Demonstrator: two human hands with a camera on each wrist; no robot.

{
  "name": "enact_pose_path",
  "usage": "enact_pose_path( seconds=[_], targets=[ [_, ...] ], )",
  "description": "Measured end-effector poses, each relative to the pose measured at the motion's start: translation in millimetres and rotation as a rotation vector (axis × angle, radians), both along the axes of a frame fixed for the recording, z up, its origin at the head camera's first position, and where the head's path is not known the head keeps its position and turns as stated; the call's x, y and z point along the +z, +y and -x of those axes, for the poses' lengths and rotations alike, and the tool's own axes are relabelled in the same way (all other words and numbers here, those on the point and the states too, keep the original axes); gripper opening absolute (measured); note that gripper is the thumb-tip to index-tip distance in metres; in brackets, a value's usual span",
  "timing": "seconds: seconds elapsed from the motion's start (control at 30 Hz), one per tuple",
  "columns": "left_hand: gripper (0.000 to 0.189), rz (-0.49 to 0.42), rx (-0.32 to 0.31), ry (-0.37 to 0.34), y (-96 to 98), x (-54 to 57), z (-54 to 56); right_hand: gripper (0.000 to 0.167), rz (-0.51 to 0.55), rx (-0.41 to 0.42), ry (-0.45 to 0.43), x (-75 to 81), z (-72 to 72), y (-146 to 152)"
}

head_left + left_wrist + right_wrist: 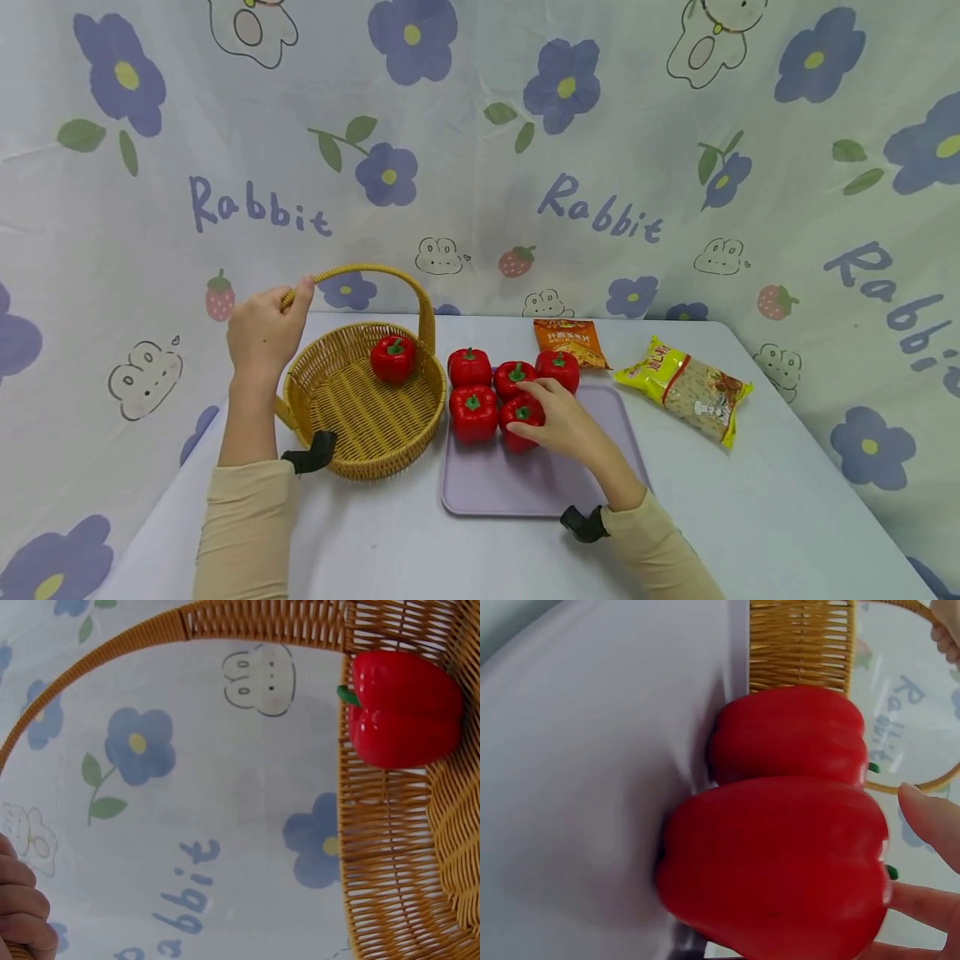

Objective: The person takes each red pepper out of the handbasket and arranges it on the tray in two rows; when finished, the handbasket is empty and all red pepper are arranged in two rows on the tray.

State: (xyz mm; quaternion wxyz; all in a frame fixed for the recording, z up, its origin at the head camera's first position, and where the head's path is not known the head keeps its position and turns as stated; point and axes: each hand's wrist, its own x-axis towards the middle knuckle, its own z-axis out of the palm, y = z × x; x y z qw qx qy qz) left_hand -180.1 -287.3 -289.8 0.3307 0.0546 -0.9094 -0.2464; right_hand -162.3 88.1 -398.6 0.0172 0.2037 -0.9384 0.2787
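Note:
The left hand (264, 329) grips the arched handle (367, 268) of a round woven basket (438, 400). Inside the basket, one red bell pepper (393, 360) with a green stem leans near the far right wall. Several more red bell peppers stand grouped on a lilac tray (510, 492). Over the front right bell pepper (522, 423) of that group is the right hand (558, 421), thumb and fingers spread about its top. In the right wrist view the thumb (934, 821) is apart from this pepper, while the other fingers are partly hidden behind it.
Behind the tray lies an orange snack packet (572, 343). A yellow and clear food bag (686, 390) rests on the white table (750, 517) at the right. The basket stands close to the tray's left edge. A printed curtain (480, 150) hangs behind the table.

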Motion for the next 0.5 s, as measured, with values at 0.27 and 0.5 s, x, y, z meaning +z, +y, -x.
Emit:
enact_pose_path(
  seconds=[0.27, 0.5],
  targets=[
    [0.057, -0.001, -0.003, 0.008, -0.3, 0.6, -0.5, 0.063, -0.028, 0.013, 0.033, 14.4, -2.3, -6.5],
    [0.057, -0.006, -0.005, 0.016, -0.4, -1.3, 0.5, 0.056, -0.063, 0.071, 0.070, 39.2, -6.8, -25.1]
  ],
)
